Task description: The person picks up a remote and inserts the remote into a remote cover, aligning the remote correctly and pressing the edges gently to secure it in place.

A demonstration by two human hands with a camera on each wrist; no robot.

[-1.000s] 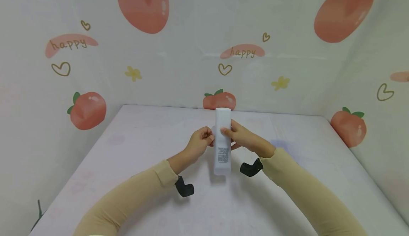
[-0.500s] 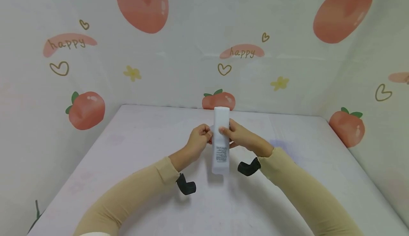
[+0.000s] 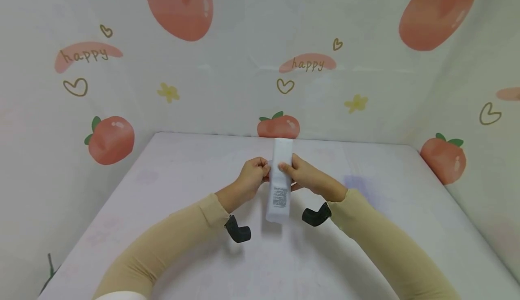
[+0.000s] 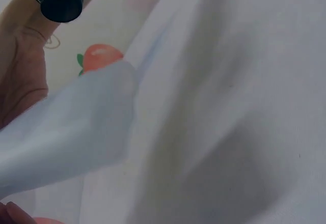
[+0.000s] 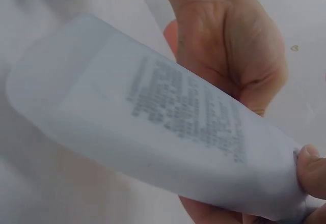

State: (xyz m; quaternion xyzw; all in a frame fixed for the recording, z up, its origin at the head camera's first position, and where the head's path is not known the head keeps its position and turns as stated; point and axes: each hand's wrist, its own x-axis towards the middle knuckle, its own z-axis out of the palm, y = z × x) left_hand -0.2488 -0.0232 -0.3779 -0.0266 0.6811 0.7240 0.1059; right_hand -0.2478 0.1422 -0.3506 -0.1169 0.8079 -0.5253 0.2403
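Note:
A long white bottle (image 3: 280,178) with a block of grey print near its lower end is held up above the table. My right hand (image 3: 306,173) grips it from the right, thumb on the front face and fingers behind. My left hand (image 3: 249,178) is at its left side, thumb and fingertips curled together. They seem to pinch a small pale piece (image 3: 269,162) that shows by the bottle's edge; most of it is hidden. In the right wrist view the bottle (image 5: 153,117) crosses in front of my left hand (image 5: 229,46).
The white-covered table (image 3: 333,264) lies under both hands. Behind it hangs a pale cloth (image 3: 235,88) printed with peaches, hearts and flowers. A black curved mount sits at each wrist, the left mount (image 3: 237,231) and the right mount (image 3: 316,215). A dark thin cord (image 3: 50,268) shows at lower left.
The bottle's lower end has swung slightly to the left, so it leans a little more. My left hand has risen slightly with its fingertips still at the bottle's side; the right hand keeps its grip.

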